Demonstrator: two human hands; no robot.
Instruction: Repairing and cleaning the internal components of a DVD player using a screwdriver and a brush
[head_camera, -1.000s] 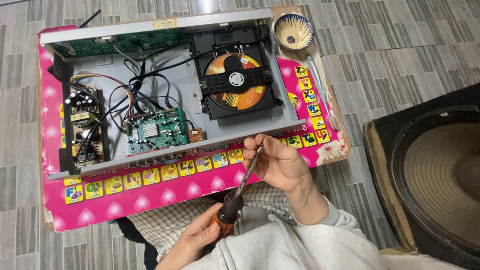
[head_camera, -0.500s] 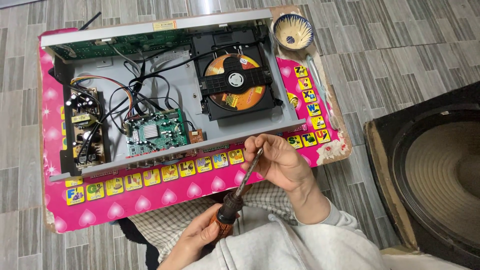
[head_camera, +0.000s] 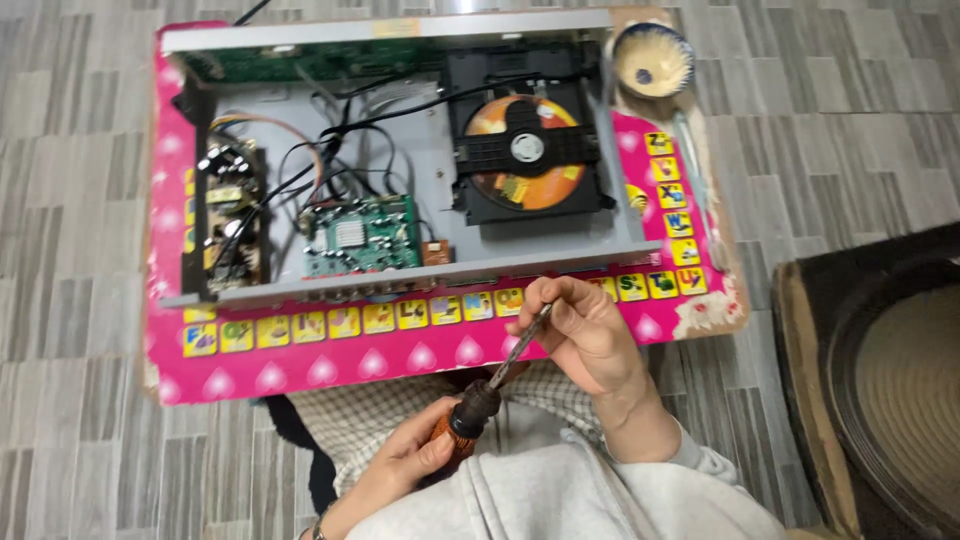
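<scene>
Left hand (head_camera: 415, 462) clamped on orange-handled metal screwdriver (head_camera: 492, 385); right hand (head_camera: 585, 330) pinching its shaft near tip, at front edge of open grey metal disc player case (head_camera: 430, 160). Inside case: green circuit board (head_camera: 360, 235), orange disc (head_camera: 525, 155) in black tray, black wires. Small blue-rimmed bowl (head_camera: 652, 60) just beside case on pink board (head_camera: 330, 365).
</scene>
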